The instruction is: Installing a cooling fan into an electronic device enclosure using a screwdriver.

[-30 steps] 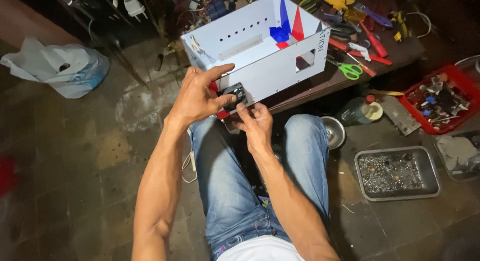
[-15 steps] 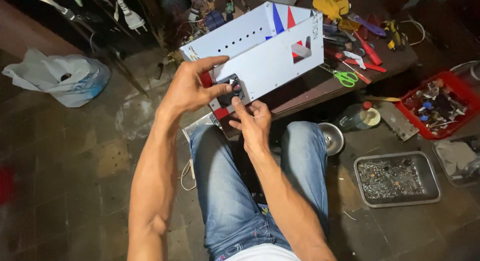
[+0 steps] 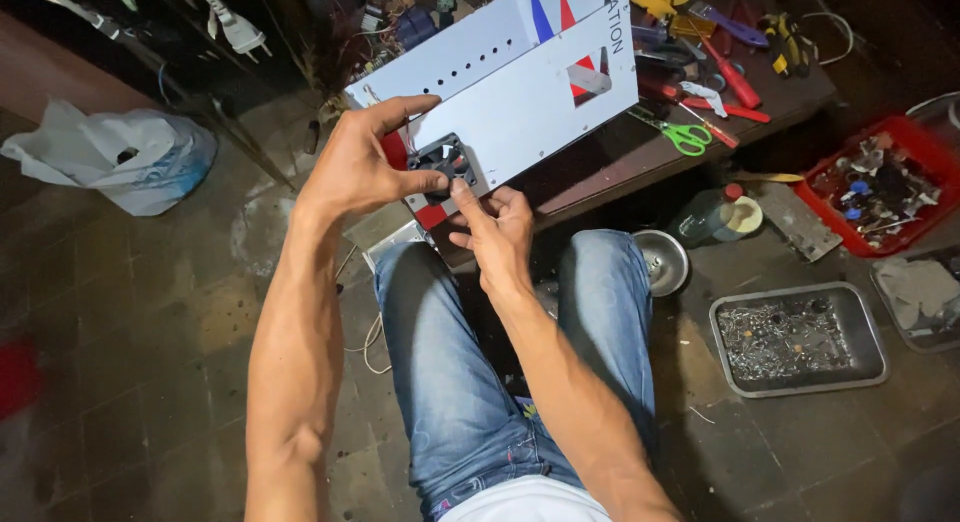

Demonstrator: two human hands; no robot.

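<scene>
A white metal case (image 3: 520,92) with red and blue markings and a row of small holes is tilted up off a dark low table (image 3: 600,162). A small black fan (image 3: 443,163) sits against its near end panel. My left hand (image 3: 360,167) grips the case's near end, fingers over its edge and thumb pressed beside the fan. My right hand (image 3: 495,227) is just below, its index finger touching the fan's lower right corner. My knees in blue jeans are under both hands.
Green-handled scissors (image 3: 685,137), red-handled tools and pliers lie on the table. On the floor stand a metal tray of screws (image 3: 795,342), a red bin of parts (image 3: 880,187), a steel bowl (image 3: 660,260), a bottle (image 3: 715,214), and a white plastic bag (image 3: 110,157) at left.
The case has been tipped further up, so its side panel now faces me. My left hand shifted up along its end; my right index finger moved onto the fan.
</scene>
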